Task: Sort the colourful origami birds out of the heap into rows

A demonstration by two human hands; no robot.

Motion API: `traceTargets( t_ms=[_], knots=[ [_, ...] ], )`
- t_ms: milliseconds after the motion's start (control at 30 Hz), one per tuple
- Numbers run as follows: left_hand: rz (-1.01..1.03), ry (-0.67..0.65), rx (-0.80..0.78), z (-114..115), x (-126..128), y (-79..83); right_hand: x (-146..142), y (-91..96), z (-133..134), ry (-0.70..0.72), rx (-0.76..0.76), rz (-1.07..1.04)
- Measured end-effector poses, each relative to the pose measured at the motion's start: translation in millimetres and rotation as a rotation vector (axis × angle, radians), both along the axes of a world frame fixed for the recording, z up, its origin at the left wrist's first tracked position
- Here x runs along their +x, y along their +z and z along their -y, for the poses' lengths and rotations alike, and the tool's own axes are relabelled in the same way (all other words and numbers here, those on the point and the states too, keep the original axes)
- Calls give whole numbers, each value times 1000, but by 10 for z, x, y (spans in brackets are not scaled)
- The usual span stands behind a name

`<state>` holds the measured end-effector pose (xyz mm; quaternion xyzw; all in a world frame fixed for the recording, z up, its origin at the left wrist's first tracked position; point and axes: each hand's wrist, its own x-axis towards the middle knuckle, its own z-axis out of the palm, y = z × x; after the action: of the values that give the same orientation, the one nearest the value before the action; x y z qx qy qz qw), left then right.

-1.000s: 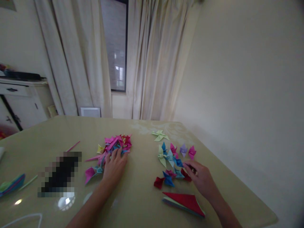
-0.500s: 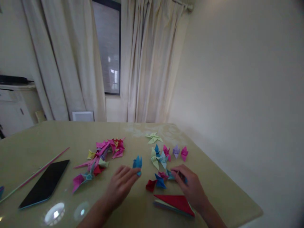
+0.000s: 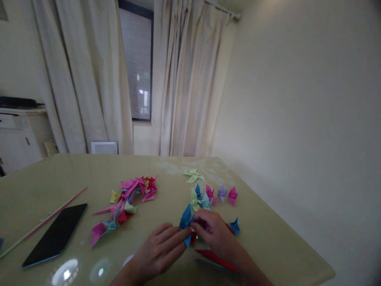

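Observation:
My left hand (image 3: 160,246) pinches a blue folded-paper flower (image 3: 186,218) between thumb and fingers, just above the table. Its pointed petals stand up past my fingertips. My right hand (image 3: 214,232) is closed in a pinch, its fingertips right at the flower's right edge. What lies between those fingertips is too small and hidden to make out. A bit of red folded paper (image 3: 193,238) shows below the fingertips. Beyond the right hand's knuckles a blue folded piece (image 3: 235,226) sticks out beside some red paper. Flat folded red paper (image 3: 217,260) lies under my right wrist.
Several folded-paper flowers sit ahead, among them a purple one (image 3: 222,192), a pink one (image 3: 233,196) and a pale green one (image 3: 194,175). To the left are a curved heap of pink pieces (image 3: 131,188), a black tablet (image 3: 56,234) and a thin pink-green stick (image 3: 44,220).
My right hand has moved left to meet the blue paper flower. My left hand has carried that flower right and slightly down. A blue piece now shows right of my right hand.

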<state>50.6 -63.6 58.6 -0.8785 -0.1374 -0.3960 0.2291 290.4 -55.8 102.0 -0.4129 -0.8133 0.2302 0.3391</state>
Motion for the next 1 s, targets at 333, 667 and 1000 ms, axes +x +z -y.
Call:
traceTargets(
  t_ms=[333, 667, 1000],
  knots=[
    [45, 1194, -478, -466, -922, -150, 1033, -102, -356, -524, 136, -1],
    [-103, 1241, -800, -563, -1082, -188, 1199, -293, -750, -510, -5, 175],
    [-16, 1168, -842, -607, -997, -212, 1001, -148, -916, -480, 53, 52]
  ],
)
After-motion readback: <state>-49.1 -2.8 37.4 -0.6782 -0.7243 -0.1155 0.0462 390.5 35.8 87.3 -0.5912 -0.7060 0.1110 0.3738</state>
